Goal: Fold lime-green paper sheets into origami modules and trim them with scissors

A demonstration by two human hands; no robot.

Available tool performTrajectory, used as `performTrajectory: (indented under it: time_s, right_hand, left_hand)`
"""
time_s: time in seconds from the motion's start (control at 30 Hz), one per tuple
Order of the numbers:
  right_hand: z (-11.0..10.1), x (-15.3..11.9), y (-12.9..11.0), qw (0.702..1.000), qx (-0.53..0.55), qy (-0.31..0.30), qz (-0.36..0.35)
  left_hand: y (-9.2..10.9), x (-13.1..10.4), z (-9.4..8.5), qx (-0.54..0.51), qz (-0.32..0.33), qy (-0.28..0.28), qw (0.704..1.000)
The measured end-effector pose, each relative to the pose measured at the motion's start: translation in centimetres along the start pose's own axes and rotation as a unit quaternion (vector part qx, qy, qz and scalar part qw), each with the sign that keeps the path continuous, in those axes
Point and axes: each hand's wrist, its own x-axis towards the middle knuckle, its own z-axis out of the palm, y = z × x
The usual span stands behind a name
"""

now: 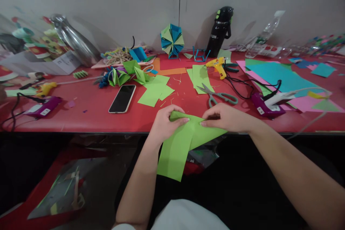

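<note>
Between my two hands, at the front edge of the table, is light green paper point(176, 151), with one part hanging below the edge and another slanting to the right. My left hand point(167, 122) pinches its upper left, thumb on top. My right hand point(223, 116) grips the upper right part between thumb and fingers. Just beyond my right hand lie grey-handled scissors point(219, 97), blades pointing up and left. Further light green sheets point(156, 90) lie past my left hand, and more green strips point(199, 77) sit behind the scissors.
A phone point(122, 99) lies left of the green sheets. A yellow glue gun point(217, 66) and a purple power strip point(265, 106) with cables are on the right. Behind stand a folded paper wheel point(172, 41) and a black bottle point(221, 30). Coloured sheets point(280, 75) spread at right.
</note>
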Motion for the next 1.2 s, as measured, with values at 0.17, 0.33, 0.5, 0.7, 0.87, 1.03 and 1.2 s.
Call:
performTrajectory:
  time_s: [0.17,0.33,0.5,0.7,0.87,1.03,1.2]
  right_hand:
    - [-0.1,0.1,0.0,1.0,0.003,0.0,0.004]
    - [0.0,0.0,-0.1,1.0,0.022,0.0,0.0]
    - [0.8,0.6,-0.3,0.997,0.061,0.036,-0.023]
    - [1.3,1.0,-0.9,0.994,0.053,0.077,-0.05]
    - [1.2,0.8,-1.3,0.993,0.051,0.092,-0.056]
    - [1.1,0.9,-1.2,0.992,0.041,0.107,-0.06]
    - [0.2,0.5,-0.3,0.986,0.033,0.153,-0.064]
  left_hand:
    - [0.0,0.0,0.0,-0.004,-0.003,-0.003,1.0]
    - [0.3,-0.1,0.2,0.001,-0.01,0.002,1.0]
    - [0.6,-0.1,1.0,-0.014,0.001,-0.007,1.0]
    - [0.1,0.0,0.9,-0.108,-0.065,-0.006,0.992]
    - [-0.4,-0.1,0.7,-0.24,-0.106,0.015,0.965]
    - [-0.6,-0.2,0.3,-0.223,-0.102,0.033,0.969]
    - [-0.9,-0.4,-0.7,-0.174,-0.097,0.0,0.98]
